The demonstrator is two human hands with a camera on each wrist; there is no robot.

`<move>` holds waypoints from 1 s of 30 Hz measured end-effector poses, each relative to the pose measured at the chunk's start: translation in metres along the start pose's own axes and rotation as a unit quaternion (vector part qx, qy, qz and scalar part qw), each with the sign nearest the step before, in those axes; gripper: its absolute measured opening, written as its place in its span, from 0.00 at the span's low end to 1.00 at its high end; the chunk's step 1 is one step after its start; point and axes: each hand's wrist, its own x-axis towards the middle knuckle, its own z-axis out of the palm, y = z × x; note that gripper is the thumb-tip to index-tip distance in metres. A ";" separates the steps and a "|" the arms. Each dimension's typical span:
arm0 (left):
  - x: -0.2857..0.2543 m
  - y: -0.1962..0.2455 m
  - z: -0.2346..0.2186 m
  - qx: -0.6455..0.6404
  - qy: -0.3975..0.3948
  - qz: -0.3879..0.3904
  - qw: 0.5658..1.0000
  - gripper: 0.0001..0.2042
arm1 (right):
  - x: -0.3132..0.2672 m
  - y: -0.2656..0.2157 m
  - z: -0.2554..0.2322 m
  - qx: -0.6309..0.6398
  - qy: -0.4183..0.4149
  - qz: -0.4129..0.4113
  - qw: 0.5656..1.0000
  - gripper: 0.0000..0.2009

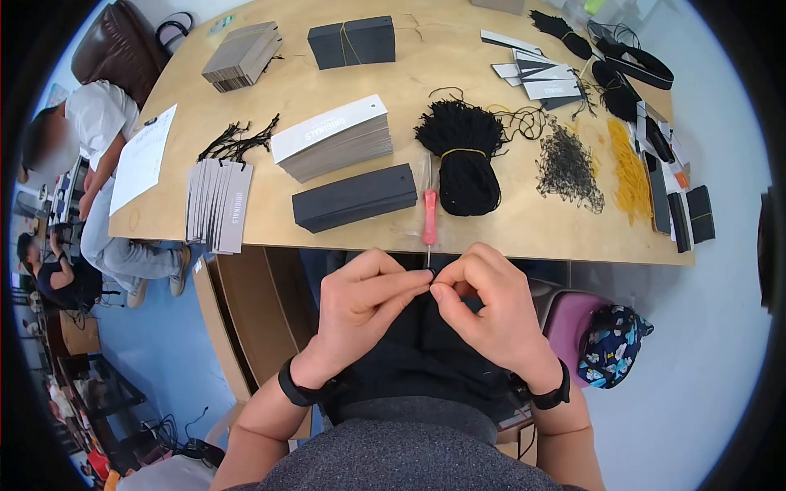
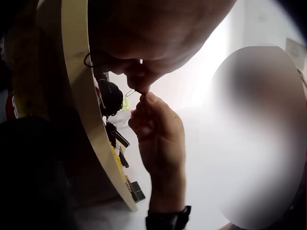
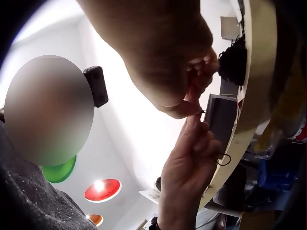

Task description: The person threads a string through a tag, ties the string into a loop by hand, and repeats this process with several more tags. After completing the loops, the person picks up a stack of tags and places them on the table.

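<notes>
Both hands meet just off the table's front edge. The left hand (image 1: 360, 299) pinches a thin black cord between thumb and fingers; a loop of the cord (image 3: 224, 159) sticks out beside it in the right wrist view. Fingertip to fingertip with it, the right hand (image 1: 491, 307) pinches the cord at the same spot. A small wire pin (image 2: 129, 93) shows by the fingertips in the left wrist view; which hand bears it, I cannot tell. Just beyond the hands lies a pink-handled tool (image 1: 430, 217), its thin shaft pointing at them.
On the table (image 1: 508, 233) lie a black cord bundle (image 1: 468, 176), dark pins (image 1: 569, 170), yellow pins (image 1: 629, 172), black tag stacks (image 1: 354, 198), a grey tag stack (image 1: 336, 139) and corded tags (image 1: 217, 204). A cardboard box (image 1: 262, 311) stands below; a person sits at the left.
</notes>
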 end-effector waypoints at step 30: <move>0.005 0.017 -0.016 -0.250 -0.101 -0.252 0.929 0.05 | 0.016 0.000 -0.024 -0.172 -0.016 -0.273 0.946 0.14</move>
